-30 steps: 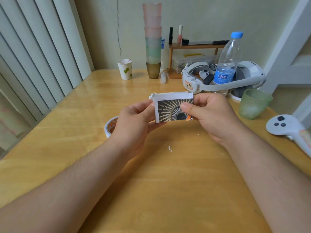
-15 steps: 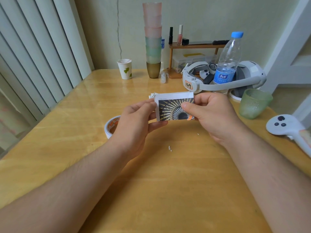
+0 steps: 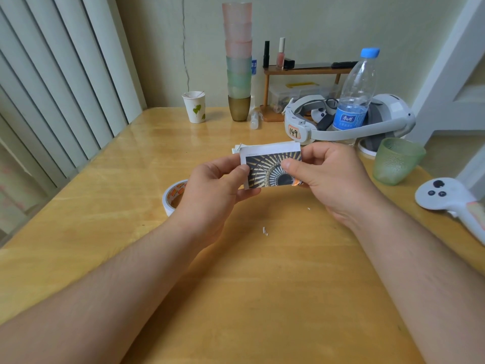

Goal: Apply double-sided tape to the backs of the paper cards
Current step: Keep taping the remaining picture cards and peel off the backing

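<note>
Centrally, above the yellow wooden table [image 3: 262, 298], the left hand [image 3: 210, 190] and right hand [image 3: 330, 177] pinch opposite side edges of the white-bordered photo paper card [image 3: 269, 164]. Beside the left wrist lies a white roll of double-sided tape [image 3: 170, 198]; bare tabletop spreads nearer the camera.

The handwritten number "149" can be read on a small pale orange sticker [image 3: 294, 131], which is stuck on the left end of the white plastic headset with a grey strap [image 3: 349, 127] at the back of the table. The clear plastic water bottle with a blue cap [image 3: 358, 82] carries a blue label [image 3: 347, 120] with white Chinese characters, but they are too small to read. A small blue tag [image 3: 253, 65] behind the tall stack of pastel plastic cups [image 3: 238, 51] also shows white characters, not legible.
</note>
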Action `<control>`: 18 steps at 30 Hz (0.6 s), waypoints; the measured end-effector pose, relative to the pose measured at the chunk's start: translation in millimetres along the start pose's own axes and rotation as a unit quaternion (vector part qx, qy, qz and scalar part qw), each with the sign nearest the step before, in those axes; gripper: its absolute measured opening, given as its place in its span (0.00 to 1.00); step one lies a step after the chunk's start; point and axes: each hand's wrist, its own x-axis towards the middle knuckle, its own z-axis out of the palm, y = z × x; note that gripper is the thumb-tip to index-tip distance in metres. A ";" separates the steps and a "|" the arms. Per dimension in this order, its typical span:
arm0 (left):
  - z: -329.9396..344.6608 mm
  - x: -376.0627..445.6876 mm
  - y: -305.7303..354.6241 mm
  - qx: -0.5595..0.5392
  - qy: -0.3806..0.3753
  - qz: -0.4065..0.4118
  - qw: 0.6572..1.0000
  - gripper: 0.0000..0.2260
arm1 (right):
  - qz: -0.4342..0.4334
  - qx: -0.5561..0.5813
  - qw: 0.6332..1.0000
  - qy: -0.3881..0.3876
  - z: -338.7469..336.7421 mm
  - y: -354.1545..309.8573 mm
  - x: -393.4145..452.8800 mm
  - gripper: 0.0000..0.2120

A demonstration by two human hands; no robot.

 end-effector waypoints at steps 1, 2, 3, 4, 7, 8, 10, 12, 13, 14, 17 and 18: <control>-0.1 0.3 -0.4 0.001 0.000 0.000 1.000 0.12 | 0.000 0.002 1.000 -0.001 0.1 -0.4 0.0 0.06; -0.2 0.4 -0.7 0.000 0.000 0.001 1.000 0.12 | -0.001 0.004 1.000 -0.001 0.1 -0.9 -0.1 0.06; -0.1 0.4 -0.9 0.000 -0.001 0.000 1.000 0.12 | -0.001 0.006 1.000 -0.001 0.3 -1.2 -0.2 0.07; -0.1 0.4 -1.0 -0.002 -0.001 0.000 1.000 0.12 | -0.002 0.009 1.000 0.000 0.5 -1.8 -0.6 0.07; 0.0 0.5 -1.1 -0.001 -0.004 -0.001 1.000 0.13 | -0.001 0.018 1.000 0.000 1.1 -3.1 -1.5 0.07; 0.1 0.6 -0.9 -0.001 -0.004 -0.002 1.000 0.12 | 0.000 0.021 1.000 0.001 1.3 -3.4 -1.8 0.07; 0.1 0.5 -0.7 -0.004 -0.003 -0.003 1.000 0.12 | 0.002 0.025 1.000 0.003 1.3 -3.9 -2.0 0.07; 0.0 0.4 -0.7 -0.004 -0.002 -0.002 1.000 0.12 | 0.002 0.023 1.000 0.002 0.9 -4.2 -2.0 0.07; 0.0 0.3 -0.7 -0.004 -0.003 -0.002 1.000 0.12 | 0.002 0.020 1.000 0.001 0.8 -4.3 -2.1 0.07; -0.1 0.2 -0.8 -0.004 -0.003 -0.003 1.000 0.12 | 0.002 0.018 1.000 0.002 0.8 -4.5 -2.2 0.07; -0.4 0.3 -0.8 -0.006 -0.005 -0.006 1.000 0.12 | 0.002 0.008 1.000 0.015 1.5 -4.3 -2.6 0.09; -0.5 0.2 -0.6 -0.007 -0.007 -0.007 1.000 0.12 | 0.002 0.006 1.000 0.022 1.6 -4.1 -2.6 0.11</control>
